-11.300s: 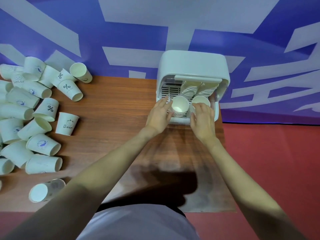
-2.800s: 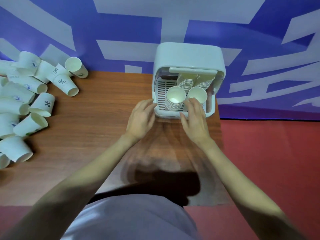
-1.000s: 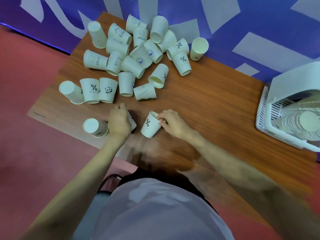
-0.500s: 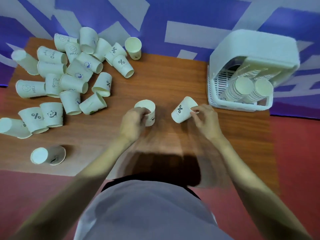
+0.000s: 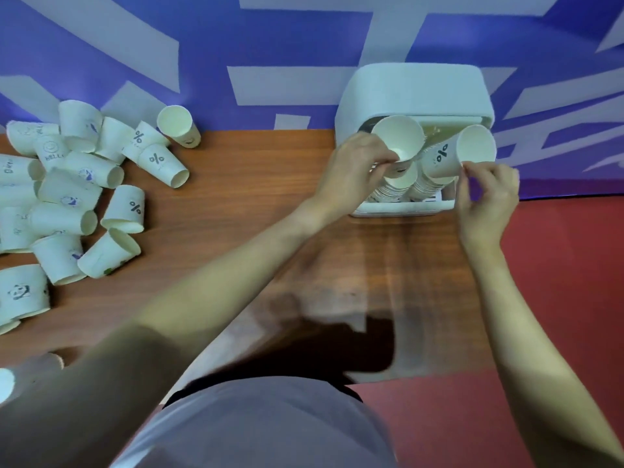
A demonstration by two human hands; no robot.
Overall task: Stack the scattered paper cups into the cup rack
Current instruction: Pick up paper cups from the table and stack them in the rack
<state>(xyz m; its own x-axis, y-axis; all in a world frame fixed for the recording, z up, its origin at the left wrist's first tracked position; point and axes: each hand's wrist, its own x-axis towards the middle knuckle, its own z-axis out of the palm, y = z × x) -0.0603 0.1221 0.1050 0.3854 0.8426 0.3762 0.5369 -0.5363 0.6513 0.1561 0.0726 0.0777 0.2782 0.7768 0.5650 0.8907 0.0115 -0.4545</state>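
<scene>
The white cup rack [image 5: 412, 92] stands at the table's far right, with two slanted stacks of cups [image 5: 401, 187] inside it. My left hand [image 5: 354, 167] holds a white paper cup [image 5: 398, 138] by its lower part, mouth up, just above the left stack. My right hand [image 5: 486, 194] pinches the base of a second cup with a % mark [image 5: 456, 155], tilted above the right stack. Several scattered paper cups [image 5: 77, 197] lie in a heap on the left side of the wooden table [image 5: 236, 197].
A blue and white patterned wall [image 5: 270, 45] rises right behind the table. One cup [image 5: 179, 126] stands apart near the wall. Red floor [image 5: 567, 298] lies beyond the table's right edge. Another cup [image 5: 6, 383] lies near the front left edge.
Both hands picked a cup each from the table and carried them right and up to the rack. The cups now hover over the two stacks.
</scene>
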